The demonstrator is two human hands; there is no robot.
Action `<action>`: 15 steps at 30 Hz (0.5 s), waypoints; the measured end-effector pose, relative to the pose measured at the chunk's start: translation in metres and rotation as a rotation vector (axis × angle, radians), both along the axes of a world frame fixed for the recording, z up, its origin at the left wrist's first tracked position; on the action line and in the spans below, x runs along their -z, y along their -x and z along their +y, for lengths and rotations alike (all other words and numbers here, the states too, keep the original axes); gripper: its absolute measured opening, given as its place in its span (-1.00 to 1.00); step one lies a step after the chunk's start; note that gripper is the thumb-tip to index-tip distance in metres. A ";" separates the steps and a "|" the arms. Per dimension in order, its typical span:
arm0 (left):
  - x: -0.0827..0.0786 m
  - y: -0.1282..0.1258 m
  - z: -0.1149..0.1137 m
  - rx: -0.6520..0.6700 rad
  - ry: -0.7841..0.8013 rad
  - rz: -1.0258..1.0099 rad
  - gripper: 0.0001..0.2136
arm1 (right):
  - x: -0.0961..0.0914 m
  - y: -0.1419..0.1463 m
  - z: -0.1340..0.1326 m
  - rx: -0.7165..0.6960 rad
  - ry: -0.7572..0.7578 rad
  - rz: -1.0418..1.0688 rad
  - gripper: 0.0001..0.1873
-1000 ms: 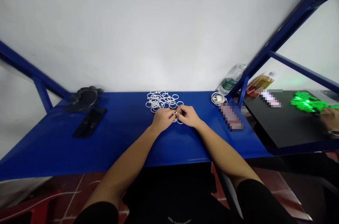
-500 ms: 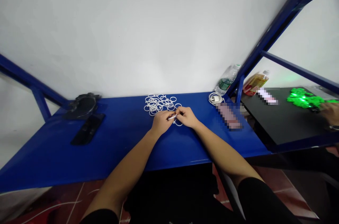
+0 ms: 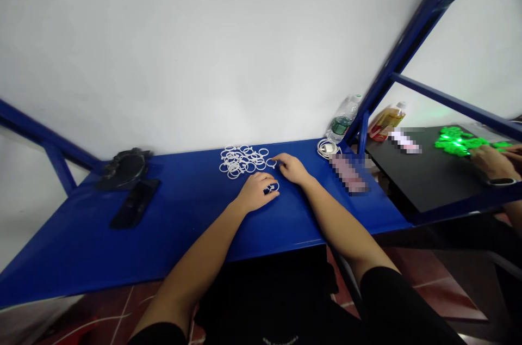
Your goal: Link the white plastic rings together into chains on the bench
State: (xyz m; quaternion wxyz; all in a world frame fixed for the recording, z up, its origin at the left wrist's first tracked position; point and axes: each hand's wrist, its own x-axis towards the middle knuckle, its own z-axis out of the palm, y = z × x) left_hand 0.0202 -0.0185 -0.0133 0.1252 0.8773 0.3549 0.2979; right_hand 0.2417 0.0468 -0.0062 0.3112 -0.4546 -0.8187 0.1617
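Curves the left hand (image 3: 256, 191), thumb and fingers parted, around white loops (image 3: 272, 188) on the worktop (image 3: 196, 187) (linked or loose, cannot tell); touches another loop (image 3: 272, 167) with the right hand (image 3: 295, 169), forefinger outstretched; leaves most in the heap (image 3: 241, 160).

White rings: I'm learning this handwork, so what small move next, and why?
Probably pinch the ring at the right edge of the pile: the right hand has its forefinger on or right beside it, so that ring looks easiest to take.
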 end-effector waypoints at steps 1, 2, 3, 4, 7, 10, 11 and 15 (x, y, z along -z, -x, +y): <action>-0.001 -0.001 -0.002 0.032 0.014 0.034 -0.77 | 0.001 0.002 0.000 -0.023 0.017 -0.048 -0.43; -0.001 -0.003 -0.004 0.066 0.024 0.062 -0.80 | 0.002 0.003 -0.001 -0.037 0.032 -0.092 -0.43; -0.002 -0.004 -0.007 0.097 0.029 0.081 -0.82 | 0.002 0.004 -0.002 -0.042 0.042 -0.129 -0.45; -0.002 -0.006 -0.009 0.121 0.030 0.085 -0.83 | 0.002 0.005 -0.002 -0.041 0.047 -0.159 -0.48; -0.003 -0.011 -0.014 0.128 -0.012 0.021 -0.75 | 0.002 0.006 -0.002 -0.032 0.046 -0.171 -0.60; -0.002 -0.011 -0.011 -0.011 -0.105 -0.124 -0.68 | 0.002 0.006 -0.003 -0.049 0.048 -0.015 -0.67; -0.001 -0.009 -0.007 -0.079 -0.130 -0.176 -0.69 | 0.002 0.007 -0.004 -0.059 0.058 0.070 -0.70; 0.001 0.002 0.008 -0.271 -0.185 -0.304 -0.70 | -0.003 0.015 -0.011 -0.148 0.261 0.409 -0.82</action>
